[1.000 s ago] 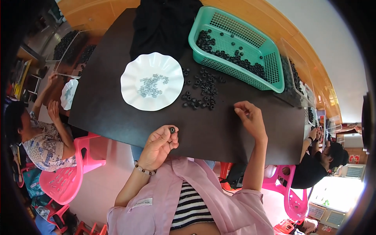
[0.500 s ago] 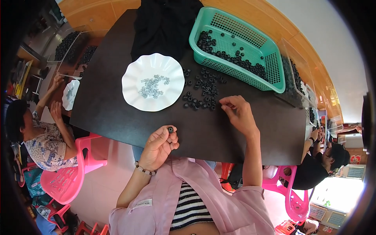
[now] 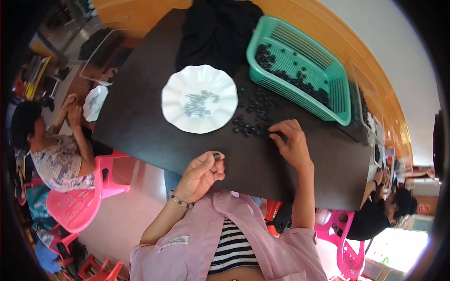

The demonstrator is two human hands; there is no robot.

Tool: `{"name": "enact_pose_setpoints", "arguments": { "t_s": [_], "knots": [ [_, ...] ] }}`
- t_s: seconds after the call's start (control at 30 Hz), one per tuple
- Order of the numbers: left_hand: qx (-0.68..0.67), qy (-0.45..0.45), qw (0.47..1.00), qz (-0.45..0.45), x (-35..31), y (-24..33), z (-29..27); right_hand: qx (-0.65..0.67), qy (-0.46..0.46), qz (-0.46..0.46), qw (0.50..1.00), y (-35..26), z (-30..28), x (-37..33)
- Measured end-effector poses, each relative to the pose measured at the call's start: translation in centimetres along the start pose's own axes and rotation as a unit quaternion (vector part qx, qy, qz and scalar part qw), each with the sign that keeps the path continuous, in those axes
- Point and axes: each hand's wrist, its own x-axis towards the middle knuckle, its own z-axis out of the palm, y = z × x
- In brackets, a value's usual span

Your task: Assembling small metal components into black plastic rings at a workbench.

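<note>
My left hand (image 3: 200,174) is closed, with a small round black piece with a hole (image 3: 217,157) pinched between thumb and fingertips above the near table edge. To the right, my right hand (image 3: 293,143) reaches over the table with thumb and forefinger drawn nearly together at the edge of a loose pile of small black round pieces (image 3: 260,105). What lies between those fingertips, if anything, is too small and blurred to name. Left of the pile stands a white plate with a wavy rim (image 3: 173,110), holding many tiny pale, clear-looking bits (image 3: 201,104).
Behind the pile sits a green plastic basket (image 3: 300,97) with more black pieces. Black cloth (image 3: 213,40) lies at the back of the dark table (image 3: 140,93). One person (image 3: 61,145) sits at left on a pink chair (image 3: 75,201); another (image 3: 375,215) works at right.
The whole view has shifted, so the table things appear further right and the picture is blurred. Both hands keep nearly the same pose, the left still holding its black piece.
</note>
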Motion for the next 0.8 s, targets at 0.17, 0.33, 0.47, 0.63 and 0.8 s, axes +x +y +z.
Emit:
{"name": "enact_pose_setpoints", "arguments": {
  "t_s": [0.17,0.33,0.47,0.63,0.8],
  "knots": [
    [0.008,-0.041,0.999,0.001,0.0,-0.3,-0.6,-0.052,0.0,-0.038,0.998,-1.5,0.4,0.1],
    [-0.003,-0.058,0.998,-0.011,0.5,-1.2,-0.6,-0.053,-0.01,-0.087,0.995,-0.8,0.8,-0.6],
    [-0.004,-0.06,0.998,0.014,0.1,-1.4,-0.9,-0.058,-0.014,-0.099,0.993,-0.6,1.6,-0.4],
    [-0.001,-0.058,0.998,0.008,0.1,-1.2,-1.0,0.001,0.006,-0.012,1.0,0.1,1.8,-0.8],
    [0.01,-0.057,0.998,0.009,0.3,-1.0,-1.1,0.035,0.032,0.028,0.998,0.2,1.7,-0.9]
  ]
}}
